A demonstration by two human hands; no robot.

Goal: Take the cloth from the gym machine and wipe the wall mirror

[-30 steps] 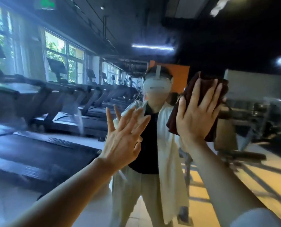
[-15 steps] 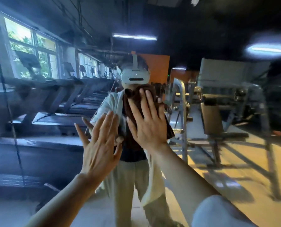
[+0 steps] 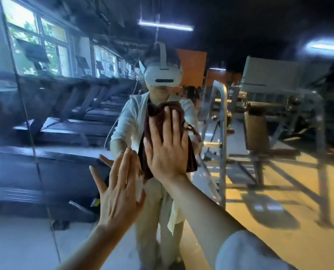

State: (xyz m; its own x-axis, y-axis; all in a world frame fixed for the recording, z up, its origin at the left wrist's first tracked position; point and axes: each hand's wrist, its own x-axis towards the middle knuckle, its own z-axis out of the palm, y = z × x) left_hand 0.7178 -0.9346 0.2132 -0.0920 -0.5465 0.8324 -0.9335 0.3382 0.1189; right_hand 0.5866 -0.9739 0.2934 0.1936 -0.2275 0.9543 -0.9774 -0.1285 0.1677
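One dark brown cloth (image 3: 163, 121) shows, pressed flat on the one wall mirror (image 3: 279, 182). Two bare hands are raised at the glass: one left hand (image 3: 119, 193) and one right hand (image 3: 167, 151). One vertical seam (image 3: 26, 117) crosses the mirror at the left. Reflected in the glass stands one person (image 3: 129, 117) wearing one white headset (image 3: 162, 75). Two long ceiling lights glow, one (image 3: 166, 25) above the headset and one (image 3: 327, 46) at the far right. One metal weight machine (image 3: 222, 123) with one padded seat (image 3: 256, 129) appears at the right. The row of treadmills (image 3: 74, 129) at the left runs back too dim and blurred to count exactly; at least four decks can be told.
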